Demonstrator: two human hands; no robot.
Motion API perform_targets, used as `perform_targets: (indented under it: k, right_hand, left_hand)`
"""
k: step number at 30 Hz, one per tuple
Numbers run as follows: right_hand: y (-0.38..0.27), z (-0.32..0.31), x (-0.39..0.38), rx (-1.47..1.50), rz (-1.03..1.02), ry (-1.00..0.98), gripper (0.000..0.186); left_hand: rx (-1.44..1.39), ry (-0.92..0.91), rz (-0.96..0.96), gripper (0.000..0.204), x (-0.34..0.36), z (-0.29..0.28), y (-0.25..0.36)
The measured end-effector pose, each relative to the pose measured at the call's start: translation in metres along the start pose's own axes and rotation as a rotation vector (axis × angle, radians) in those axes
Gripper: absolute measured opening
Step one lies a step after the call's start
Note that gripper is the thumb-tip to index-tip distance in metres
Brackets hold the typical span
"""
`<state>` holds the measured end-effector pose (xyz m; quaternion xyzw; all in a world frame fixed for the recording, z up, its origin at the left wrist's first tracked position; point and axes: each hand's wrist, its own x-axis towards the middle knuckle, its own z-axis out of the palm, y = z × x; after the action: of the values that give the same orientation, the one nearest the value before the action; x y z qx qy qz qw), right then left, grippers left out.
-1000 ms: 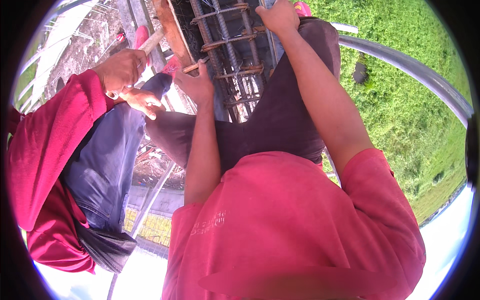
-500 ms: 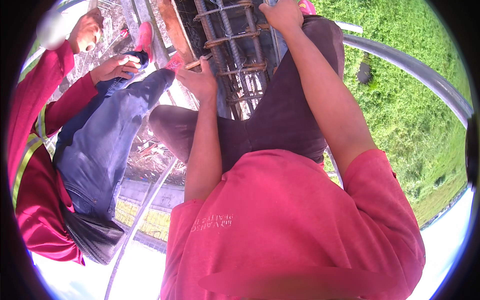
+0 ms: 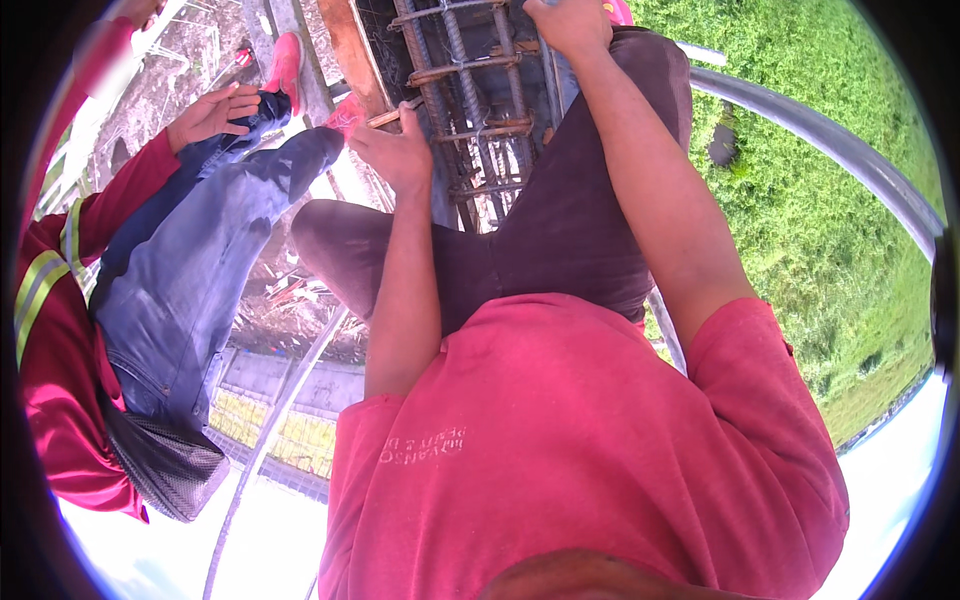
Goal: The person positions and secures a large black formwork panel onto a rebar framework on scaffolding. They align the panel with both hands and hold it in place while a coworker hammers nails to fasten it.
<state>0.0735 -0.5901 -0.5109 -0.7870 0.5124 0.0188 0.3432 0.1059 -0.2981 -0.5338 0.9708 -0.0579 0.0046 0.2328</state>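
A rebar cage (image 3: 462, 100) of ribbed bars and tied crosspieces stands between my knees, inside formwork. At its left side, my left hand (image 3: 398, 158) is closed with the thumb up, against a thin tan stick-like piece (image 3: 385, 118) that seems to be in its grip. My right hand (image 3: 575, 28) is at the top, beside the cage's right side and the formwork's right edge (image 3: 550, 85). Its fingers are curled, and what they hold, if anything, is hidden.
A co-worker in a dark red top with reflective bands sits close on the left, one open hand (image 3: 213, 117) over their jeans (image 3: 180, 260). An orange-brown formwork board (image 3: 352, 50) borders the cage. A grey pipe (image 3: 820, 125) curves along the right, above grass. Thin metal bars (image 3: 268, 435) slant at lower left.
The co-worker's upper hand has moved up toward the top left edge. Their lower hand has spread its fingers and shifted slightly left. My hands stay almost in place.
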Motion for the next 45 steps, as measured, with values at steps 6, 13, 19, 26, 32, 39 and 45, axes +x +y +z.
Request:
perform_targets:
  k: [6,13,19,26,32,39,45]
  right_hand:
    - [0.008,0.001,-0.005,0.022,-0.015,0.002,0.105]
    - [0.001,-0.005,0.0,-0.004,0.034,-0.058,0.1]
    - [-0.002,-0.015,-0.004,0.049,0.044,-0.073,0.098]
    - [0.002,-0.016,-0.006,0.079,0.03,-0.056,0.103]
    - [-0.004,-0.016,0.0,0.084,0.049,-0.069,0.094]
    - [-0.001,-0.017,-0.006,0.134,0.033,-0.044,0.085]
    - [-0.004,-0.018,-0.002,0.123,0.035,-0.048,0.086]
  left_hand:
    - [0.025,0.014,0.026,0.074,-0.008,-0.001,-0.002]
    - [0.017,-0.02,-0.047,0.069,-0.003,-0.001,0.005]
    - [0.055,-0.038,-0.033,0.067,-0.004,0.002,0.0]
    - [0.064,-0.054,-0.041,0.068,-0.005,0.0,0.0]
    - [0.109,-0.051,-0.006,0.068,0.002,0.003,-0.004]
    - [0.111,-0.059,0.027,0.069,-0.003,0.002,-0.008]
    - [0.138,-0.037,0.05,0.071,0.003,0.004,-0.011]
